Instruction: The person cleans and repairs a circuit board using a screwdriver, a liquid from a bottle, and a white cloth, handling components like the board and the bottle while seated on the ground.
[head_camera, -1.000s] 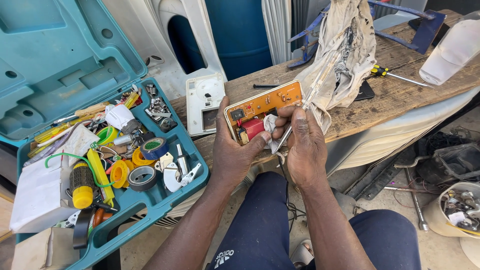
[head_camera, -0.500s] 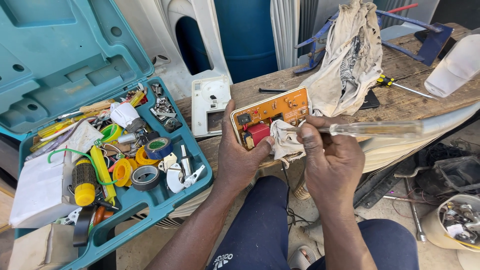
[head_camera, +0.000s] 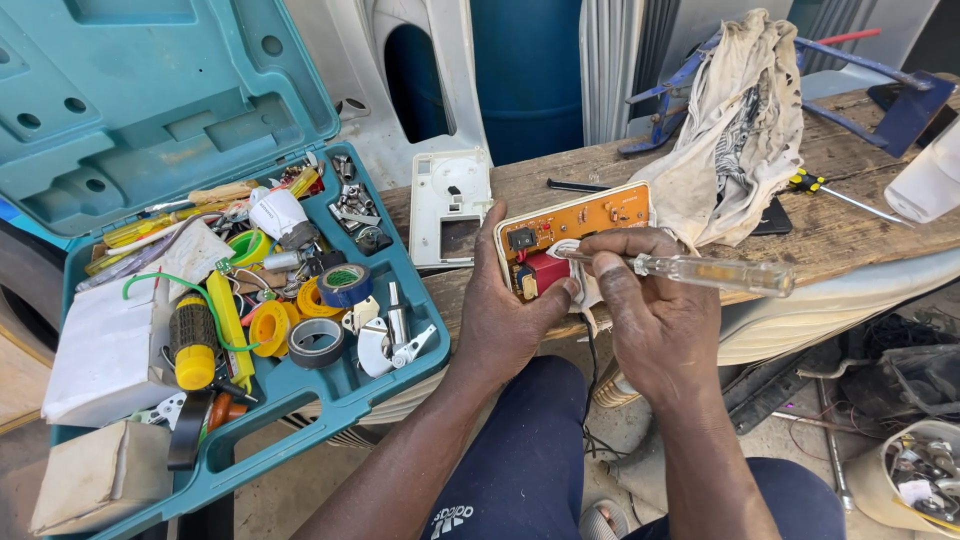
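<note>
My left hand grips a small white unit with an orange circuit board, a black component and a red block on it. It rests against the edge of the wooden bench. My right hand holds a clear-handled screwdriver almost level, handle pointing right, tip at the board by the red block. A bit of pale cloth sits under my right fingers. The unit's white back cover lies on the bench to the left.
An open teal tool case at my left holds tape rolls, yellow-handled tools and screws. A dirty white rag, a second screwdriver and blue metal parts lie on the bench. A bucket of scrap stands low right.
My right hand has shifted left and turned the screwdriver so its tip reaches the board. The cloth bunched in front of the board is now mostly tucked under my fingers.
</note>
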